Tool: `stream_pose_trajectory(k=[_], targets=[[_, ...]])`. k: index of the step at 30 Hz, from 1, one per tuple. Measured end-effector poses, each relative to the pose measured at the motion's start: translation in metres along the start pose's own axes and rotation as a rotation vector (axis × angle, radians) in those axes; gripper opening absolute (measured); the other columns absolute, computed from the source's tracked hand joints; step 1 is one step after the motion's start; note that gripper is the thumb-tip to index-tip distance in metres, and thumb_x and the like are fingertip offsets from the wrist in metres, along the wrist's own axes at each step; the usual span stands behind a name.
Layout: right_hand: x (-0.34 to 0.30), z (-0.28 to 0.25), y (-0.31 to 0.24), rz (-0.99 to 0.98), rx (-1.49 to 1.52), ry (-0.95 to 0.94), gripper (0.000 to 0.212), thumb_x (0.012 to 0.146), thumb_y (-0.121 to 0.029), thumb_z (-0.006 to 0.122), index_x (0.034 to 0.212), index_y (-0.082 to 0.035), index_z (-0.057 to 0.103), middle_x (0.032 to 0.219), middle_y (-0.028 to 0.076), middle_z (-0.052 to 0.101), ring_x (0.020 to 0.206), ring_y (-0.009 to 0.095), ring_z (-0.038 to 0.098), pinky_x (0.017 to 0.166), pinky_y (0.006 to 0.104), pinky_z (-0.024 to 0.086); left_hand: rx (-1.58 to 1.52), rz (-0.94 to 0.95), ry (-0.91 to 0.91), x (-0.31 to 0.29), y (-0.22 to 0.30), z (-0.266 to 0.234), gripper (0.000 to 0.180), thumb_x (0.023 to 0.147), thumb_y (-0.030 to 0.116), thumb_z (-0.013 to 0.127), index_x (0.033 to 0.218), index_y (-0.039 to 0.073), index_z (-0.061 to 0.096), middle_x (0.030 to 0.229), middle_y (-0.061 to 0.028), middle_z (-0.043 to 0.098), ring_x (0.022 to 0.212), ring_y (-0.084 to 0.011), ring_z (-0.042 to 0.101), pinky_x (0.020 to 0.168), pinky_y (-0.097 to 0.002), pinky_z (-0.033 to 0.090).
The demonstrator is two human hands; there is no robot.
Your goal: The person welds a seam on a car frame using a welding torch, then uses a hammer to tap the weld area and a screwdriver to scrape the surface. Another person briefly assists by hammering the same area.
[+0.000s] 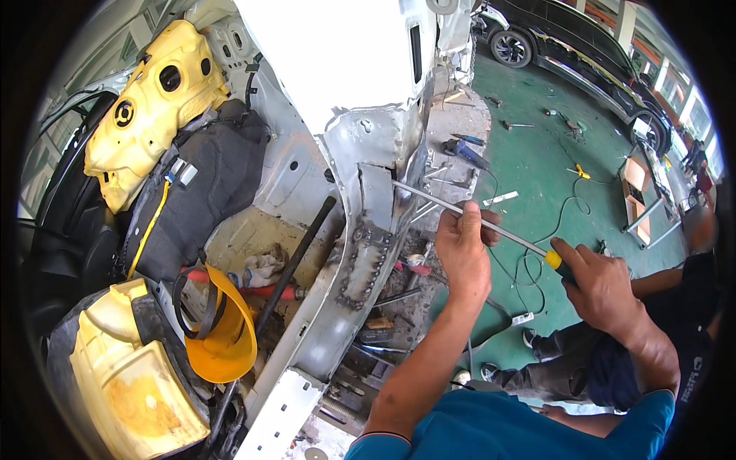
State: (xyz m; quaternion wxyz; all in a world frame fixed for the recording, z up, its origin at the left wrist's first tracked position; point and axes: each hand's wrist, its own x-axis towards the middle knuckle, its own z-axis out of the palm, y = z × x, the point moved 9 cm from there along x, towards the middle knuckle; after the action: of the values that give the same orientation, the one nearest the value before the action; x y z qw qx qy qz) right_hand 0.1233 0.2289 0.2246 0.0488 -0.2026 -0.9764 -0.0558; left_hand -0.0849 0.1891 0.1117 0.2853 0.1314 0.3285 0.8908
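Observation:
Both hands are on a long screwdriver [521, 242] with a steel shaft and a yellow and dark handle. My right hand [602, 284] is wrapped round the handle. Farther up, my left hand [464, 249] pinches the shaft between thumb and fingers. The shaft slants up and left, its tip at a cut, dark-edged slot in the bare grey metal pillar [376, 195] of a car body. Whether the tip touches the metal or sits inside the slot, I cannot tell. Below the slot, a rough row of welds [366, 264] borders a patch on the pillar.
Inside the body lie a yellow visor [230, 330], a black bar [295, 264], a glove [261, 268] and yellow foam [126, 368]. A blue power tool [466, 153] and cables lie on the floor. Another person [552, 368] stands close on the right; a black car [571, 54] is beyond.

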Motion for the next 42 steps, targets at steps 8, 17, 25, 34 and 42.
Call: stream_pose_trajectory(k=[8, 17, 25, 34, 42], targets=[[0.013, 0.012, 0.021, 0.043, -0.036, 0.095, 0.044, 0.078, -0.007, 0.082, 0.117, -0.006, 0.062, 0.089, 0.014, 0.068, 0.076, 0.04, 0.07, 0.064, 0.0506, 0.052, 0.009, 0.014, -0.006, 0.003, -0.006, 0.004, 0.029, 0.112, 0.032, 0.065, 0.108, 0.004, 0.058, 0.087, -0.0077, 0.074, 0.066, -0.0102, 0.061, 0.063, -0.0281, 0.047], [0.034, 0.004, 0.033, -0.071, 0.009, 0.178, 0.043, 0.072, -0.005, 0.08, 0.113, -0.004, 0.064, 0.084, 0.014, 0.069, 0.075, 0.041, 0.069, 0.064, 0.0509, 0.052, -0.021, 0.043, 0.018, 0.01, -0.012, 0.008, 0.023, 0.113, 0.027, 0.063, 0.109, 0.005, 0.059, 0.086, -0.006, 0.073, 0.065, -0.01, 0.059, 0.063, -0.0284, 0.047], [0.03, 0.005, 0.03, -0.069, -0.048, 0.174, 0.04, 0.075, -0.005, 0.075, 0.113, -0.006, 0.063, 0.084, 0.011, 0.068, 0.075, 0.038, 0.07, 0.061, 0.0512, 0.053, -0.001, 0.032, 0.02, 0.006, -0.008, 0.006, 0.025, 0.113, 0.027, 0.064, 0.105, 0.004, 0.059, 0.087, -0.0068, 0.074, 0.066, -0.0108, 0.06, 0.064, -0.029, 0.047], [0.004, 0.018, 0.033, -0.004, -0.059, 0.168, 0.038, 0.078, -0.007, 0.075, 0.114, -0.006, 0.063, 0.083, 0.012, 0.069, 0.076, 0.039, 0.071, 0.063, 0.0516, 0.053, 0.027, 0.038, -0.004, 0.007, -0.008, 0.003, 0.025, 0.113, 0.027, 0.063, 0.105, 0.003, 0.059, 0.088, -0.0073, 0.075, 0.064, -0.0107, 0.06, 0.063, -0.0291, 0.048], [0.039, 0.008, 0.04, -0.104, 0.001, 0.186, 0.039, 0.074, -0.008, 0.074, 0.111, -0.007, 0.065, 0.083, 0.013, 0.069, 0.074, 0.04, 0.07, 0.063, 0.0527, 0.054, 0.0, 0.037, 0.011, 0.015, -0.017, 0.007, 0.025, 0.114, 0.027, 0.063, 0.108, 0.003, 0.058, 0.087, -0.0069, 0.075, 0.065, -0.0105, 0.06, 0.063, -0.0287, 0.048]])
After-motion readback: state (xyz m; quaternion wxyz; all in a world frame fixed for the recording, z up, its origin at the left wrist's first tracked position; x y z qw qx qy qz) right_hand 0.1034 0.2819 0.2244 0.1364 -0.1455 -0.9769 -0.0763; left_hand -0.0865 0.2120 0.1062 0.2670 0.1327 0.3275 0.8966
